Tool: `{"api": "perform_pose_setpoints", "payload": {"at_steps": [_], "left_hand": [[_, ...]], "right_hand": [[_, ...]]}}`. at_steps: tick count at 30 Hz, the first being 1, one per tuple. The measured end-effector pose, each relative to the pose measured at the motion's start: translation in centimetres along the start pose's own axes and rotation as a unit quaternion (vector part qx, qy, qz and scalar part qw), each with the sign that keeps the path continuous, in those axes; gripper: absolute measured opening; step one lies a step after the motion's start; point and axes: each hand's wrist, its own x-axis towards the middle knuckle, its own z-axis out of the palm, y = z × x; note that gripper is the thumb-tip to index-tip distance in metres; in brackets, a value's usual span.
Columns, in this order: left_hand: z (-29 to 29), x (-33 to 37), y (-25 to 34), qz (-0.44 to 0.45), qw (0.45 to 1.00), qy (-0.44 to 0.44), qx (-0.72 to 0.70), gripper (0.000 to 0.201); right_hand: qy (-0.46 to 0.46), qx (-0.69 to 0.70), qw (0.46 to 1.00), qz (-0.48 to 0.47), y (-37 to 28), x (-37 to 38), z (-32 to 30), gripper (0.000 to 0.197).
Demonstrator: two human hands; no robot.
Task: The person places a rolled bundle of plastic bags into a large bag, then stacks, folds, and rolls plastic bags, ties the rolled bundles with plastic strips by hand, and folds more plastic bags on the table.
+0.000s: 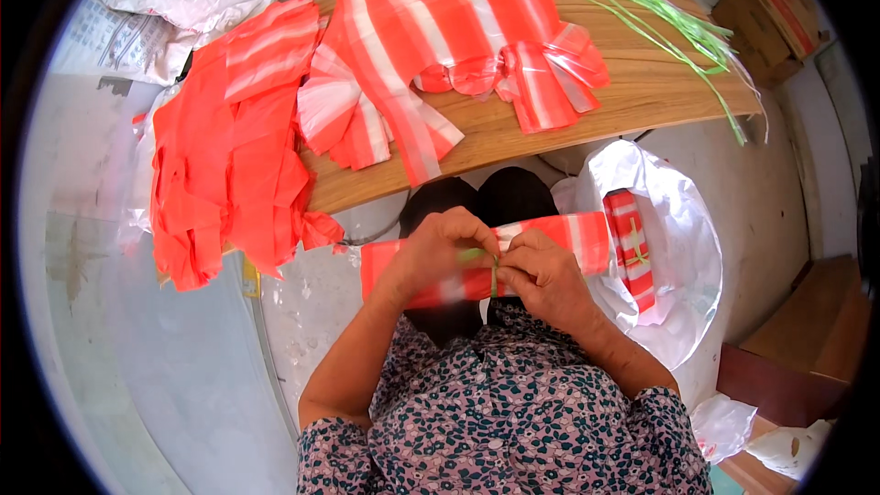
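Across my lap lies a folded bundle of red-and-white striped plastic bags (579, 240). A green plastic string (495, 286) runs around its middle. My left hand (438, 252), partly smeared by motion, is closed over the bundle with a length of the green string at its fingers. Thumb and fingertips of my right hand (548, 277) pinch the string where it crosses the bundle. The two hands almost meet there, and the fingers hide the crossing of the string.
Loose striped bags (440, 18) and a red pile (234, 147) cover much of the wooden table (632, 96); the pile overhangs its edge. Green strings (655, 23) lie at the far right. A white sack (683, 257) beside my right arm holds a tied striped bundle (629, 252).
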Motion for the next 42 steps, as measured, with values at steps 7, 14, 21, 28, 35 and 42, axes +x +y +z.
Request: {"api": "perform_pose_setpoints", "payload": {"at_steps": [7,14,21,28,35,42], "left_hand": [[1.1,0.0,-0.1,0.136,0.973,0.082,0.169,0.013],[2.1,0.1,-0.2,0.251,0.928,0.094,0.259,0.011],[2.4,-0.2,0.1,0.299,0.879,0.142,0.344,0.02],[2.2,-0.7,0.0,0.271,0.876,0.162,0.366,0.028],[2.2,-1.0,-0.2,0.243,0.891,0.155,0.35,0.02],[2.3,-0.9,-0.6,0.252,0.891,0.167,0.34,0.018]], "right_hand": [[0.035,0.07,0.992,0.098,0.8,0.4,-0.2,0.011],[-0.018,0.144,0.975,0.169,1.8,1.1,0.2,0.019],[-0.022,0.137,0.975,0.173,2.6,1.2,0.9,0.019],[-0.018,0.084,0.981,0.172,1.9,1.1,1.0,0.015],[0.113,-0.147,0.982,0.028,-0.2,0.9,0.8,0.01],[0.03,0.001,0.999,0.043,1.1,0.9,0.5,0.015]]}}
